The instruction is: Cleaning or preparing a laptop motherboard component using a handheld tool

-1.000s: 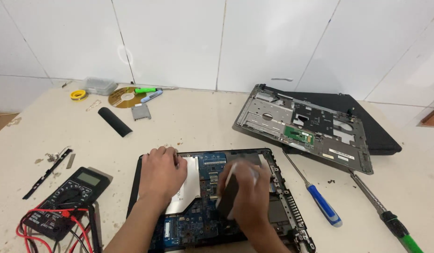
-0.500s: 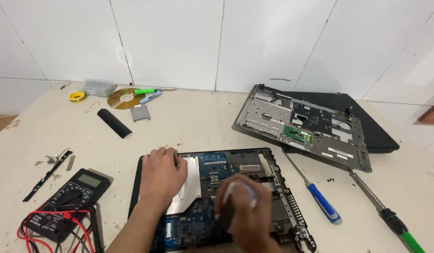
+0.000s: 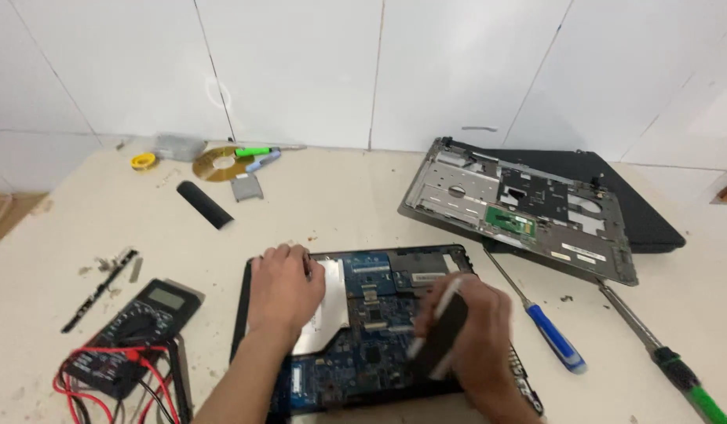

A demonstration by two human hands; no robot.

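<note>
Your left hand (image 3: 283, 289) lies flat, fingers together, pinning the open laptop base (image 3: 363, 330) at the table's near edge so it won't slide, while your right hand (image 3: 477, 345) clamps its fingers around a dark flat part (image 3: 440, 336), tilted up off the blue circuit board (image 3: 371, 314).

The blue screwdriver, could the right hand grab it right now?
Probably not straight away. The right hand is already gripping a dark flat part over the open laptop. The blue screwdriver lies close beside it on the table with nothing between, so once emptied, likely yes.
</note>
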